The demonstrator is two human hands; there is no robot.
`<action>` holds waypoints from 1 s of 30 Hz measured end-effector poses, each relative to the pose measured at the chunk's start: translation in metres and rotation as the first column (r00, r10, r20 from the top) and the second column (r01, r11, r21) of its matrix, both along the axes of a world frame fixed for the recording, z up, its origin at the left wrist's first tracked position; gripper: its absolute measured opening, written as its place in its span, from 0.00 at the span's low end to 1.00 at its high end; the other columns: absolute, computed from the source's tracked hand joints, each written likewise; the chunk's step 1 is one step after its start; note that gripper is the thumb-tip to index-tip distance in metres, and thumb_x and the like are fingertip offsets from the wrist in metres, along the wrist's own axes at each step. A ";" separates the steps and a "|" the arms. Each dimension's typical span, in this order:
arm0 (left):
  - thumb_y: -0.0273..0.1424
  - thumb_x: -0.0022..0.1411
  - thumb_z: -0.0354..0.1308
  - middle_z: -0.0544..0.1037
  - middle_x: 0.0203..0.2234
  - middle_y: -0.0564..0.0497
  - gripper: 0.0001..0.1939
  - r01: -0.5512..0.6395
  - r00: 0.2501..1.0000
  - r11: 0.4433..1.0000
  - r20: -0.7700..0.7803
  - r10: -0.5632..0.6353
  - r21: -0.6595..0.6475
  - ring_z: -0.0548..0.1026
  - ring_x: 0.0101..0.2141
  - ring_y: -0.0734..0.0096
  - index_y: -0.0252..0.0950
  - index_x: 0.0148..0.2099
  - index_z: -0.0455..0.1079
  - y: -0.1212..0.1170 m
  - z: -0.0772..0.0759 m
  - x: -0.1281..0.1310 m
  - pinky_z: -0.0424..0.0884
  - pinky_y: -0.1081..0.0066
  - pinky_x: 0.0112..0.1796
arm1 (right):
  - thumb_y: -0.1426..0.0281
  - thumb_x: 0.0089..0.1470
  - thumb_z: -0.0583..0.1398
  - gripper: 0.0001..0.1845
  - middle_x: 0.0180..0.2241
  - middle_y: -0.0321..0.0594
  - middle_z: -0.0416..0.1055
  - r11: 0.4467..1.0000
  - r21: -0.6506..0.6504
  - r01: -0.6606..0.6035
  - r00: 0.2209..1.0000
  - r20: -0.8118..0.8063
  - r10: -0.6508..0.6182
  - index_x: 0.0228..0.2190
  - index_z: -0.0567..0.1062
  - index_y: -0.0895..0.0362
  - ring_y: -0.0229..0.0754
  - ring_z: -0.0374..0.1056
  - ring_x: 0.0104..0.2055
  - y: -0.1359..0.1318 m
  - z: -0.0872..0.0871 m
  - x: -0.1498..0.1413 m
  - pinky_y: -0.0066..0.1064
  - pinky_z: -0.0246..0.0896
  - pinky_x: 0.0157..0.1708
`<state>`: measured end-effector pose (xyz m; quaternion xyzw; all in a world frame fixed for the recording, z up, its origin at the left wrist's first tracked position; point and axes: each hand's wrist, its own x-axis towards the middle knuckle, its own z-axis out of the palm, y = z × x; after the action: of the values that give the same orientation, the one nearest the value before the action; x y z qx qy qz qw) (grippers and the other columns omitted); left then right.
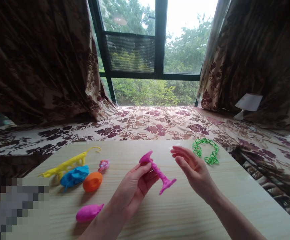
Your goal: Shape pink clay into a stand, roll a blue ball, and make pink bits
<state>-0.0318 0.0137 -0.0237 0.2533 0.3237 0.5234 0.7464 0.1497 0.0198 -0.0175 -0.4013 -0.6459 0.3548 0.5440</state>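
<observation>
Held in my left hand is a pink stretchy toy with a narrow, bumpy middle and flared ends. My thumb and fingers pinch it near its upper left end, and its lower right end sticks out free above the table. To the right of the toy, my right hand is raised with its fingers extended and nothing in it. Beyond that hand, a loop of green plastic chain links lies on the table.
On the left of the pale wooden table lie a yellow animal-shaped toy, a crumpled blue piece, an orange rounded toy, a small pink beaded cluster and a magenta oblong toy. A white lamp stands on the flowered ledge.
</observation>
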 end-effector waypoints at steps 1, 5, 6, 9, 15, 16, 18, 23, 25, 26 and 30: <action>0.25 0.54 0.57 0.76 0.33 0.50 0.07 -0.008 0.999 1.000 0.035 0.009 -0.027 0.74 0.36 0.73 0.35 0.38 0.70 0.002 -0.003 -0.001 0.69 0.66 0.45 | 0.63 0.56 0.53 0.16 0.45 0.44 0.67 0.995 -0.090 -0.051 0.998 -0.033 0.048 0.46 0.68 0.54 0.44 0.66 0.44 0.002 -0.001 0.001 0.40 0.62 0.44; 0.21 0.54 0.55 0.76 0.33 0.50 0.06 -0.025 0.993 0.998 0.111 0.032 -0.060 0.74 0.38 0.72 0.34 0.36 0.69 0.006 -0.007 -0.003 0.67 0.65 0.48 | 0.59 0.57 0.51 0.19 0.46 0.47 0.67 0.916 -0.298 -0.270 0.962 -0.130 0.241 0.46 0.67 0.56 0.46 0.66 0.45 0.001 -0.002 0.002 0.41 0.64 0.42; 0.21 0.54 0.55 0.75 0.33 0.50 0.06 -0.035 0.992 0.997 0.115 0.042 -0.061 0.74 0.38 0.72 0.34 0.36 0.68 0.005 -0.007 -0.002 0.67 0.65 0.49 | 0.60 0.56 0.53 0.20 0.46 0.47 0.67 0.905 -0.309 -0.293 0.955 -0.130 0.265 0.47 0.67 0.56 0.46 0.66 0.45 0.000 -0.001 0.001 0.41 0.63 0.43; 0.20 0.54 0.55 0.75 0.34 0.50 0.08 -0.070 0.992 0.996 0.098 0.075 -0.055 0.74 0.39 0.74 0.35 0.37 0.67 0.004 -0.007 -0.001 0.66 0.65 0.50 | 0.63 0.50 0.59 0.23 0.47 0.47 0.65 0.907 -0.311 -0.285 0.958 -0.086 0.272 0.48 0.65 0.54 0.45 0.66 0.45 -0.002 -0.001 -0.001 0.40 0.64 0.42; 0.25 0.52 0.60 0.72 0.41 0.47 0.17 -0.123 0.965 0.989 -0.223 0.139 0.083 0.72 0.43 0.67 0.38 0.45 0.63 0.009 -0.008 -0.005 0.66 0.62 0.48 | 0.68 0.49 0.60 0.21 0.40 0.43 0.68 0.946 -0.240 -0.217 0.975 -0.012 0.221 0.46 0.66 0.55 0.41 0.67 0.39 0.001 -0.009 0.000 0.34 0.67 0.34; 0.26 0.51 0.60 0.72 0.42 0.47 0.20 -0.156 0.924 0.979 -0.332 0.191 0.131 0.71 0.44 0.66 0.39 0.47 0.62 0.011 -0.007 -0.007 0.66 0.61 0.47 | 0.69 0.49 0.60 0.20 0.39 0.42 0.68 0.948 -0.237 -0.215 0.975 0.009 0.223 0.46 0.66 0.55 0.40 0.68 0.37 0.002 -0.010 0.000 0.33 0.67 0.33; 0.29 0.51 0.60 0.70 0.44 0.47 0.23 -0.184 0.787 0.941 -0.531 0.314 0.284 0.68 0.48 0.64 0.40 0.50 0.61 0.015 -0.007 -0.013 0.63 0.61 0.48 | 0.69 0.49 0.59 0.20 0.36 0.39 0.69 0.951 -0.234 -0.204 0.969 0.087 0.229 0.46 0.66 0.55 0.38 0.68 0.33 0.002 -0.013 0.001 0.32 0.67 0.32; 0.29 0.54 0.54 0.70 0.43 0.50 0.10 0.005 0.349 0.694 -0.651 0.674 0.720 0.66 0.48 0.65 0.39 0.41 0.69 0.017 -0.006 -0.020 0.61 0.64 0.48 | 0.69 0.46 0.61 0.20 0.38 0.39 0.70 0.961 -0.214 -0.176 0.926 0.294 0.235 0.43 0.69 0.54 0.38 0.67 0.35 -0.001 -0.016 0.003 0.30 0.64 0.35; 0.29 0.56 0.52 0.71 0.38 0.51 0.08 0.064 0.292 0.648 -0.635 0.715 0.759 0.69 0.43 0.67 0.38 0.38 0.70 0.013 -0.005 -0.018 0.64 0.67 0.44 | 0.71 0.46 0.61 0.21 0.43 0.39 0.68 0.952 -0.223 -0.211 0.915 0.297 0.272 0.45 0.68 0.52 0.38 0.67 0.39 -0.001 -0.015 0.007 0.30 0.64 0.38; 0.29 0.56 0.52 0.72 0.36 0.52 0.07 0.071 0.304 0.663 -0.649 0.697 0.745 0.70 0.40 0.68 0.38 0.37 0.70 0.010 -0.004 -0.015 0.66 0.69 0.41 | 0.73 0.46 0.61 0.22 0.44 0.39 0.67 0.948 -0.222 -0.230 0.910 0.296 0.290 0.45 0.68 0.52 0.39 0.66 0.40 -0.001 -0.015 0.008 0.30 0.63 0.38; 0.32 0.58 0.51 0.75 0.31 0.54 0.09 0.126 0.449 0.783 -0.739 0.502 0.609 0.72 0.32 0.72 0.39 0.40 0.69 -0.003 0.000 -0.005 0.67 0.73 0.35 | 0.77 0.47 0.57 0.14 0.39 0.39 0.69 0.957 -0.187 -0.223 0.917 0.294 0.271 0.38 0.72 0.55 0.39 0.67 0.38 0.002 -0.014 0.010 0.32 0.63 0.38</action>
<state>-0.0367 0.0103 -0.0237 0.6595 0.5080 0.4738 0.2873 0.1601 0.0220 -0.0312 -0.4076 -0.7418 0.3994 0.3524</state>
